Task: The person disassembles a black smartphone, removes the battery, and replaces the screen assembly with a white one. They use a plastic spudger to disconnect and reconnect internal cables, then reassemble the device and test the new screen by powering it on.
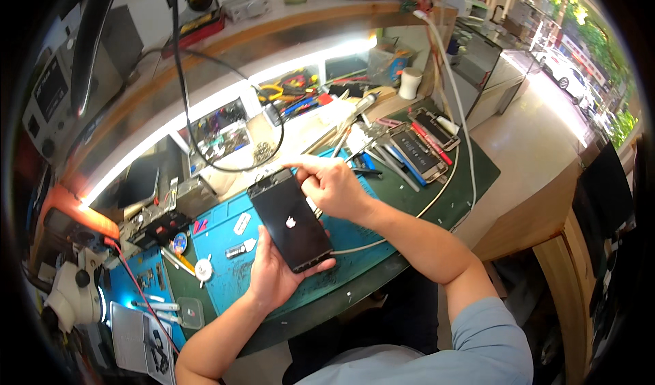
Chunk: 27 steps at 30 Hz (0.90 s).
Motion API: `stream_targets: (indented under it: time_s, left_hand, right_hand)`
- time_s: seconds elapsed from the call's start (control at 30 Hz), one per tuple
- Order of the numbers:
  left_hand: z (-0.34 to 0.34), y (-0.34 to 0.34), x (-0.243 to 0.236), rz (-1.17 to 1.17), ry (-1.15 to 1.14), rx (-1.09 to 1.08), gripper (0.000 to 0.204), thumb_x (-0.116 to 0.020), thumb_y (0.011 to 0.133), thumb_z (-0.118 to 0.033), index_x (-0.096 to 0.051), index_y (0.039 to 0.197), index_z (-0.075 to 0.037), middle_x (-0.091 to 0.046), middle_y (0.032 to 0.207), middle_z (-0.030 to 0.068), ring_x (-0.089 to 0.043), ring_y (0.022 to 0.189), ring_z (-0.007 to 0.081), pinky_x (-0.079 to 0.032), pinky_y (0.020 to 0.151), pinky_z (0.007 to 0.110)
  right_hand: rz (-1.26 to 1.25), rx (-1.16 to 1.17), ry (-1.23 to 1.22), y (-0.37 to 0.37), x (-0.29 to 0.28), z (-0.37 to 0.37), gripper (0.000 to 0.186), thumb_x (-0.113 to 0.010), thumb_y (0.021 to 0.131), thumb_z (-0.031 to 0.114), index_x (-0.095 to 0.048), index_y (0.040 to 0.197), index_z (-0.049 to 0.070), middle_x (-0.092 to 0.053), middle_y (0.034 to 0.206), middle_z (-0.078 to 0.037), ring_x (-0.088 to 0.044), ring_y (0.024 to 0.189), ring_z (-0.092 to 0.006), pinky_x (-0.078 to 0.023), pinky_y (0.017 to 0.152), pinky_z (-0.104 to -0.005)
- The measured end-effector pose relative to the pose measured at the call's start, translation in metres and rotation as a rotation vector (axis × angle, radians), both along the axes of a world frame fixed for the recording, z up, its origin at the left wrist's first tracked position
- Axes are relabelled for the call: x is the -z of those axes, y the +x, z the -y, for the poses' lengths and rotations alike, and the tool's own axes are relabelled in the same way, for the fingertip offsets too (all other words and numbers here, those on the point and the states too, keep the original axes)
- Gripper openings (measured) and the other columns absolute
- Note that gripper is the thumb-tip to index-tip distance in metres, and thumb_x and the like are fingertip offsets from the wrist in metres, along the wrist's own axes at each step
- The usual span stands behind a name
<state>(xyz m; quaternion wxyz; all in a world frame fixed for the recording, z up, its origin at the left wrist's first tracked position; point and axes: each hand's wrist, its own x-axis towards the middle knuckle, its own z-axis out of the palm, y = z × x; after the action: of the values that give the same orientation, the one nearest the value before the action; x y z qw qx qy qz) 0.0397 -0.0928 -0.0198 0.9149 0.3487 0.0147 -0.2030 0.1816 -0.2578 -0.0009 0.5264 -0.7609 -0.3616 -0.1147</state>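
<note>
A black smartphone (289,231) with a small white logo lit on its screen lies tilted in my left hand (274,276). That hand's fingers and thumb wrap round its lower end from below. My right hand (336,190) is closed at the phone's upper right corner, its index finger stretched along the top edge and the other fingers curled. Parts look exposed at the top end. A white cable (365,247) runs to the phone's lower right side; its end is hidden. Under my hands is a blue work mat (225,276) with small parts on it.
Opened phones (417,154) and pens lie at the right, near tweezers and pry tools (396,167). A black cable loop (183,105) hangs in front. An orange multimeter (75,221), a microscope (71,289) and a grey box (140,337) stand left. Tools (293,92) crowd the lit shelf behind.
</note>
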Motion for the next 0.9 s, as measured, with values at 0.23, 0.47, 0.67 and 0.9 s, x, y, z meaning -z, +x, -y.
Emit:
stream_targets:
  time_s: [0.23, 0.47, 0.67, 0.9]
  left_hand:
    - [-0.0015, -0.0010, -0.0042, 0.012, -0.013, 0.014, 0.082, -0.015, 0.108, -0.069, -0.034, 0.161, -0.009, -0.047, 0.157, 0.0164, -0.048, 0.145, 0.0356, -0.050, 0.111, 0.062]
    - [-0.0013, -0.0011, -0.0048, -0.009, -0.031, 0.013, 0.080, -0.013, 0.109, -0.067, -0.035, 0.161, -0.009, -0.048, 0.156, 0.0172, -0.049, 0.144, 0.0353, -0.049, 0.112, 0.062]
    - [-0.0027, -0.0017, -0.0025, -0.011, -0.049, 0.003, 0.079, -0.013, 0.109, -0.066, -0.036, 0.160, -0.010, -0.049, 0.156, 0.0167, -0.049, 0.144, 0.0346, -0.050, 0.111, 0.062]
    - [-0.0016, -0.0003, -0.0011, -0.007, -0.054, 0.007, 0.079, -0.013, 0.109, -0.066, -0.035, 0.161, -0.010, -0.049, 0.156, 0.0165, -0.049, 0.144, 0.0348, -0.051, 0.110, 0.062]
  right_hand:
    - [-0.019, 0.003, 0.038, -0.0017, -0.0011, -0.0035, 0.045, -0.053, 0.086, -0.010, -0.073, 0.125, 0.001, -0.065, 0.075, -0.004, -0.060, 0.065, -0.0087, -0.052, 0.062, -0.0256]
    - [-0.044, -0.006, 0.026, -0.0045, -0.0049, -0.0014, 0.047, -0.051, 0.087, -0.011, -0.074, 0.125, 0.003, -0.064, 0.075, -0.002, -0.058, 0.066, -0.0074, -0.050, 0.062, -0.0247]
    - [-0.052, -0.015, 0.019, -0.0033, -0.0039, -0.0029, 0.048, -0.050, 0.087, -0.011, -0.073, 0.127, 0.004, -0.064, 0.075, -0.001, -0.057, 0.065, -0.0068, -0.050, 0.062, -0.0243]
    - [-0.059, -0.020, 0.029, -0.0035, -0.0051, -0.0015, 0.048, -0.050, 0.087, -0.011, -0.073, 0.126, 0.003, -0.063, 0.074, -0.001, -0.056, 0.066, -0.0063, -0.050, 0.062, -0.0241]
